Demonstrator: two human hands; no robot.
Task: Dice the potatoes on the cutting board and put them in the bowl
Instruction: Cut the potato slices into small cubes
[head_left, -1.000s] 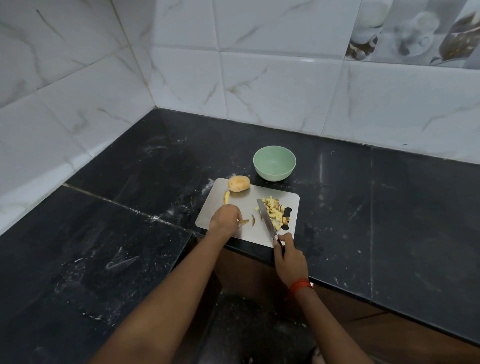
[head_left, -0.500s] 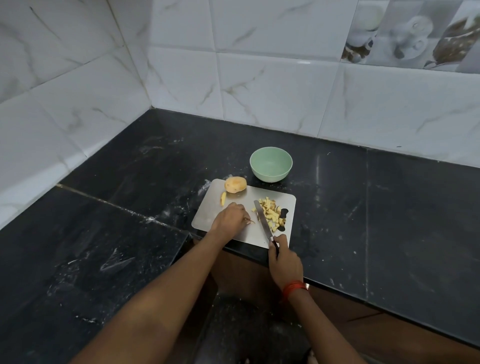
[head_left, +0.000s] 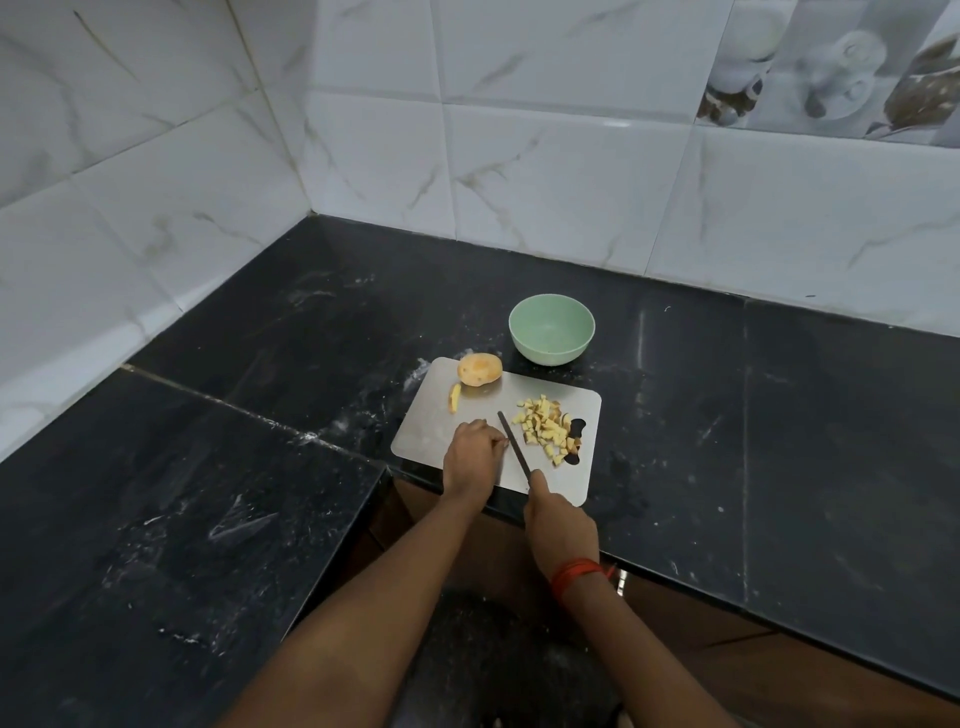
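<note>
**Me:** Black polished stone countertop (head_left: 779, 415), corner run, pale dusty streaks across it. Nearest entry: red thread band (head_left: 576, 573) on my right wrist.

**Note-taker:** Right hand?

**Me:** My right hand (head_left: 560, 525) is fisted round the handle of a slim dark-bladed knife (head_left: 514, 444). The handle is hidden in the grip. The blade runs away from me over the board, tip angled far-left.

**Note-taker:** Left hand?

**Me:** My left hand (head_left: 471, 457) is knuckles-up on the board, fingers curled under, fingertips just beside the blade's left face. Whether a potato piece sits beneath them: cannot tell, covered.

**Note-taker:** Board?

**Me:** Flat grey metal rectangular cutting board (head_left: 524, 384), rounded corners, near edge close to the counter's front lip. Dark cut-out at its right end, partly covered by dice.

**Note-taker:** Potato status?

**Me:** Heap of small pale-yellow potato dice (head_left: 545, 428), some showing brown skin, on the board's right half, right of the blade. One pale-yellow potato slice (head_left: 455, 398) sits toward the far-left part. Just beyond it, one whole tan unpeeled potato (head_left: 479, 369) rests at the far-left corner.

**Note-taker:** Bowl?

**Me:** Round mint-green bowl (head_left: 551, 332), upright on the counter just past the board's far edge, right of the whole potato and apart from it. Farthest: white marble-veined wall tiles (head_left: 519, 182).
</note>
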